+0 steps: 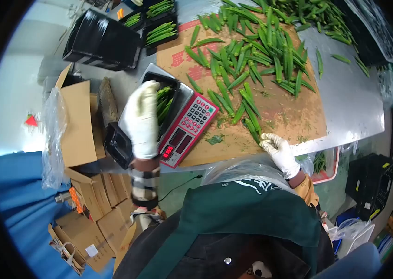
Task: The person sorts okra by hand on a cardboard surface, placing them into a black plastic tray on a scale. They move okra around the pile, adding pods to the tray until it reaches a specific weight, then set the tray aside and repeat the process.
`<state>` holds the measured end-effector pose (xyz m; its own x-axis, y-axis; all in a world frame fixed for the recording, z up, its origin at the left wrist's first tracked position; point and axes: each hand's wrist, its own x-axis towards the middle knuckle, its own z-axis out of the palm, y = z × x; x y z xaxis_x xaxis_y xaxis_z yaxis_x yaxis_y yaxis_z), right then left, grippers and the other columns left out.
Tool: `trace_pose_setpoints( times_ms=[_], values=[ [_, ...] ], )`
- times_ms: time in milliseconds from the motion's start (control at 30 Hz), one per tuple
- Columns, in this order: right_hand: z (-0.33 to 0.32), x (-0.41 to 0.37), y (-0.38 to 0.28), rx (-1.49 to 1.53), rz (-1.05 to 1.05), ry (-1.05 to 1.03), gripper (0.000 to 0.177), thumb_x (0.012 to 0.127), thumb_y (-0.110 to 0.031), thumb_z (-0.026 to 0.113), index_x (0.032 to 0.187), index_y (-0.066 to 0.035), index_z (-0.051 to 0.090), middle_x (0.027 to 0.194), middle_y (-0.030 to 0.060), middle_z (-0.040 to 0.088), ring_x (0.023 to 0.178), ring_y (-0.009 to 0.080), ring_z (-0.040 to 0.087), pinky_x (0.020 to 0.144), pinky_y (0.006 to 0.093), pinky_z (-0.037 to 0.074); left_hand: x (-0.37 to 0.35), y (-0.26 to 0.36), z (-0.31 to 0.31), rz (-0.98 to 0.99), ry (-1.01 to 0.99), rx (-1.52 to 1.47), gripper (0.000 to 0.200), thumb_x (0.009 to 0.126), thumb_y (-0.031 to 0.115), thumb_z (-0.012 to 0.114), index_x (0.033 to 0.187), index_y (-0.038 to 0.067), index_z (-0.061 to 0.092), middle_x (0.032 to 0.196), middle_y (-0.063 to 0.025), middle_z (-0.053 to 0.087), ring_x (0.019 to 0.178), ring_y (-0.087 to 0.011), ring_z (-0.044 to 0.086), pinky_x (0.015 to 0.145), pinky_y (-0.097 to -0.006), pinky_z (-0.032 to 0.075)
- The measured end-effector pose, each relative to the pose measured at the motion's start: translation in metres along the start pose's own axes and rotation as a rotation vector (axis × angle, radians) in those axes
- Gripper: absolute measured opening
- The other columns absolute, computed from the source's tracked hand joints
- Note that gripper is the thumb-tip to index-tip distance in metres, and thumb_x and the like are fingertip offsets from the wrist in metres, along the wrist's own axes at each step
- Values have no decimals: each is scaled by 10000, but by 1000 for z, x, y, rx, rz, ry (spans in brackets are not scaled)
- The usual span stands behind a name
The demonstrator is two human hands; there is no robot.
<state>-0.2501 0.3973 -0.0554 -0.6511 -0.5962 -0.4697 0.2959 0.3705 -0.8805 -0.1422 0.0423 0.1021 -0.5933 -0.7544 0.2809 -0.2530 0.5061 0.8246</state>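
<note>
My left hand (141, 118), in a white glove and slightly blurred, is over the left side of a black tray (174, 86) of okra (163, 104). Its fingers curl in at the tray's far edge, and what is under them is hidden. The tray rests on a red and silver digital scale (191, 122) with lit red digits. Also gloved, my right hand (278, 151) is at the near edge of the cardboard sheet (196, 151), its thumb and fingertips closed on the end of an okra pod (253, 132). More pods lie just beyond it.
A large okra pile (275, 46) spreads over the far side of the cardboard. Filled black trays (161, 32) stand at the back left, near a stack of black trays (103, 42). An open carton (78, 123) and an empty black tray (118, 144) sit left of the scale.
</note>
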Motion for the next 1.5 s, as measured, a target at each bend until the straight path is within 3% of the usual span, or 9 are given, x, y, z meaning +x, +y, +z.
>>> trace_pose_setpoints(
  times_ms=[133,233,267,567,800,867,1033,1300,1500],
  values=[
    [1,0,2,30,24,-27,316,967,-27,664,1268,58,618,1051,33,699,929,82,620,859,231,514,-47,25,84,-174,-542,-189,279,943,201,684,1144,12,726,1088,-124,729,935,-235,686,865,-357,538],
    [-2,-2,-3,-80,13,-35,298,978,-8,640,1270,49,627,1084,49,706,965,94,638,873,245,525,-76,-14,176,494,-732,451,420,903,162,610,1315,76,622,1233,-151,648,1192,-345,589,1061,-453,449],
    [-2,-3,-3,-100,2,-26,304,973,-7,647,1271,48,625,1079,43,701,942,82,628,856,237,523,-96,-47,203,673,-460,458,424,843,133,611,1261,65,624,1250,-145,612,1189,-366,558,1058,-488,434],
    [-14,-10,14,-30,49,-30,305,980,18,623,1284,34,616,1074,58,707,924,88,642,847,224,516,-85,-58,222,573,-553,492,99,848,154,581,871,123,671,1056,-91,605,976,-308,556,830,-434,438],
    [-15,-13,11,-63,43,-3,312,975,20,625,1286,38,612,1035,63,715,915,95,649,842,236,524,-36,8,137,364,-361,447,297,840,233,706,1129,166,689,728,-51,606,700,-288,610,647,-434,485],
    [-15,-14,8,-58,79,-7,307,973,17,628,1279,37,617,1026,63,720,906,95,652,835,237,528,-22,12,84,500,84,359,353,830,206,716,1179,161,687,722,-52,596,708,-287,606,644,-438,467],
    [-14,-6,19,-116,6,-39,284,967,11,637,1250,36,636,1011,63,730,886,98,662,829,243,537,-35,-57,-1,160,144,492,394,932,284,712,1295,134,686,997,-107,657,992,-299,578,904,-436,453],
    [-9,-2,23,-121,16,-62,291,962,11,649,1250,42,632,1019,69,727,900,104,668,833,247,544,-91,-127,-36,-687,292,-31,656,985,181,679,1532,5,363,853,-43,629,710,-111,601,671,-308,543],
    [-7,-1,11,-165,11,-77,289,964,9,644,1252,41,631,1017,63,723,908,104,666,835,250,542,-67,-99,-36,-627,134,-177,446,1013,138,573,1419,-11,467,926,-164,712,731,-231,716,649,-343,577]
  ],
)
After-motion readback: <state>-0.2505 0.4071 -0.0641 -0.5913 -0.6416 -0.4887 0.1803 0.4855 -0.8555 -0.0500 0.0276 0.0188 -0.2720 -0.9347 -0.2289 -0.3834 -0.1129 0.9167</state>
